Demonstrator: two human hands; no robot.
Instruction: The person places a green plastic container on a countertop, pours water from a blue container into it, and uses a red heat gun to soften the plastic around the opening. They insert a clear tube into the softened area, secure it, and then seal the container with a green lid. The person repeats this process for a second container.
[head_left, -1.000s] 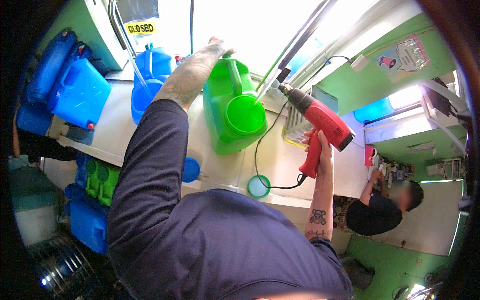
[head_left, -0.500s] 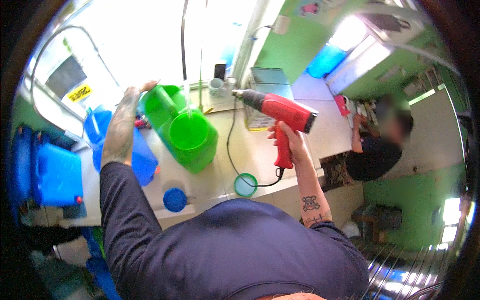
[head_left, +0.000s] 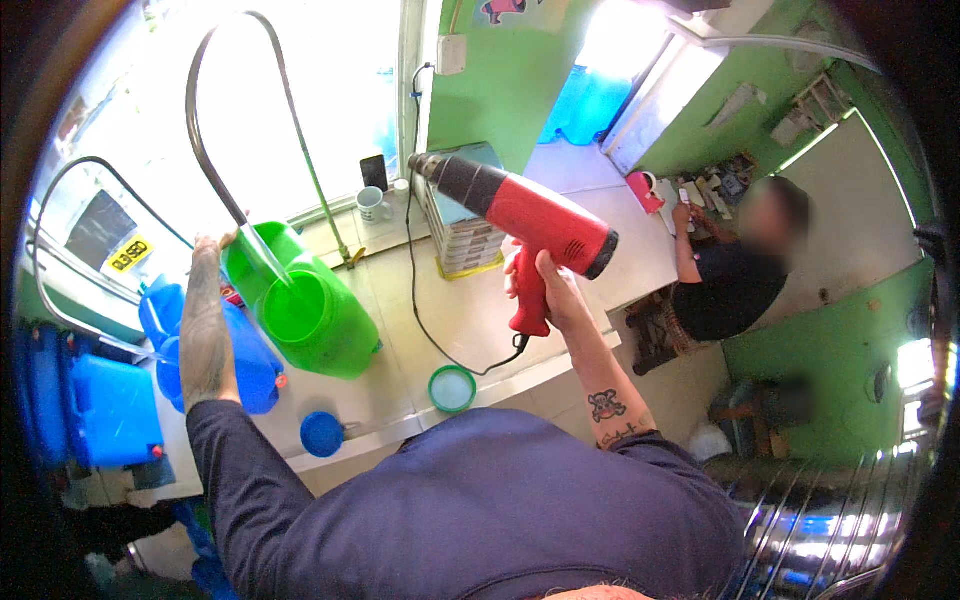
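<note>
A red and black heat gun (head_left: 530, 215) is in my right hand (head_left: 560, 290), fingers closed round its handle and nozzle pointing far left. It is held above the counter, its black cord hanging from the handle. My left hand (head_left: 212, 243) is at the far end of a bright green jug (head_left: 335, 325) with a wide round mouth; its fingers are mostly hidden. A dark hose (head_left: 203, 150) arches down to the jug, with a clear stretch at its lower end reaching the mouth. Whether that stretch is tube or running water I cannot tell.
Blue jugs (head_left: 235, 355) stand beside my left forearm. A blue cap (head_left: 322, 434) and a green-rimmed lid (head_left: 452, 388) lie near the counter's front edge. Farther back are a white mug (head_left: 372, 205), a phone (head_left: 373, 172) and stacked boxes (head_left: 465, 235). Another person (head_left: 735, 270) is at the right.
The view has shifted, so the counter and jug appear farther left. The heat gun remains in my right hand and is now above the boxes' near side. My left hand stays by the green jug.
</note>
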